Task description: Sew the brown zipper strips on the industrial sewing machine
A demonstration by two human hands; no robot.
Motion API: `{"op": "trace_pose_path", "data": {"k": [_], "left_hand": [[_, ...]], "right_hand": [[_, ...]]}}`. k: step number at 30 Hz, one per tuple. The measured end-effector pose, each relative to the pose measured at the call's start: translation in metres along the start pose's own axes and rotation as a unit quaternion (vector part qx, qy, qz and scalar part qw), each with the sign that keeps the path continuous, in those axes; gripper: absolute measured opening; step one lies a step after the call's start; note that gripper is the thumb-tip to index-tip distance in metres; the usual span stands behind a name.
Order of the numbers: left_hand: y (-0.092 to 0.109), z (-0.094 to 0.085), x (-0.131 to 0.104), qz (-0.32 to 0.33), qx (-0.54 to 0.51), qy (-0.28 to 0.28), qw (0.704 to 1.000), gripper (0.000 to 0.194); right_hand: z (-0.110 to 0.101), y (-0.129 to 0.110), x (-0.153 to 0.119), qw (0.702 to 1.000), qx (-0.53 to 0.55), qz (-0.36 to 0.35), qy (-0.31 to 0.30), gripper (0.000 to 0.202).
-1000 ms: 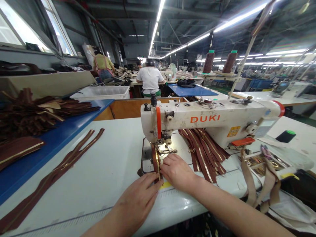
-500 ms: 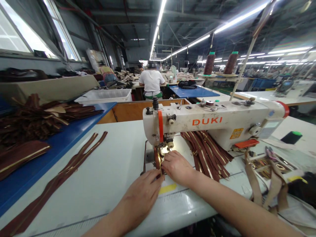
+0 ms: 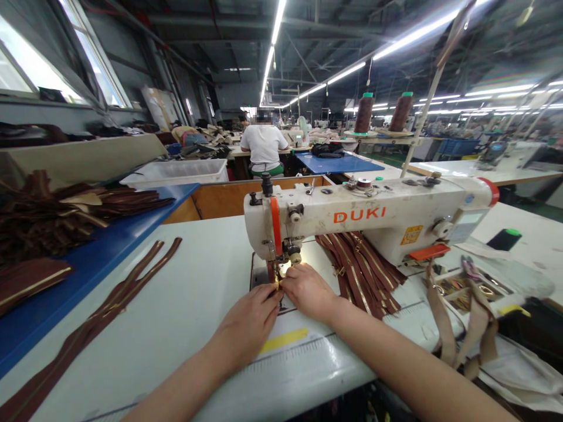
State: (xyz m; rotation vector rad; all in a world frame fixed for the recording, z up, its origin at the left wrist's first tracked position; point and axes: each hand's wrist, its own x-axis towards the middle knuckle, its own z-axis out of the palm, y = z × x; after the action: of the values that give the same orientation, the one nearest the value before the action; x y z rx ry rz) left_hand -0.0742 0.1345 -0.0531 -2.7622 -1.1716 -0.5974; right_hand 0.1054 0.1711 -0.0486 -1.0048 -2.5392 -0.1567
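Note:
A brown zipper strip with gold teeth (image 3: pixel 277 276) runs under the presser foot of the white sewing machine (image 3: pixel 325 217). My left hand (image 3: pixel 250 316) pinches its near end, fingers closed and pressed down on the machine bed. Close beside it, my right hand (image 3: pixel 310 292) has its fingers bent onto the strip's right edge, just below the lit needle area. My fingers cover most of the strip. Several brown zippers (image 3: pixel 356 272) lie in a bundle under the machine arm. Two joined zipper strips (image 3: pixel 118 299) stretch across the table at the left.
A blue table (image 3: pixel 94 252) on the left bears a heap of brown zipper pieces (image 3: pixel 39 217). On the right sits a parts tray (image 3: pixel 466 293) with scissors and beige straps (image 3: pixel 475 334). A dark thread cone (image 3: pixel 504 239) lies behind it. Ahead, a person in white (image 3: pixel 264 146) sits facing away.
Both hands have moved slightly forward with the zipper strip, closer to the presser foot, and less of it shows in front of the needle. The camera view has shifted a little.

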Motion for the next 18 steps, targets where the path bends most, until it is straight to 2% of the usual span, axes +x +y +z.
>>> {"op": "trace_pose_path", "data": {"k": [10, 18], "left_hand": [[0.003, 0.000, -0.011, 0.005, 0.036, 0.002, 0.999, 0.033], [0.002, 0.002, -0.017, -0.024, 0.036, -0.004, 0.999, 0.035]], "right_hand": [[-0.003, -0.007, -0.014, 0.999, 0.036, -0.007, 0.007, 0.016], [-0.007, -0.009, -0.014, 1.000, 0.027, -0.002, -0.009, 0.015]]}}
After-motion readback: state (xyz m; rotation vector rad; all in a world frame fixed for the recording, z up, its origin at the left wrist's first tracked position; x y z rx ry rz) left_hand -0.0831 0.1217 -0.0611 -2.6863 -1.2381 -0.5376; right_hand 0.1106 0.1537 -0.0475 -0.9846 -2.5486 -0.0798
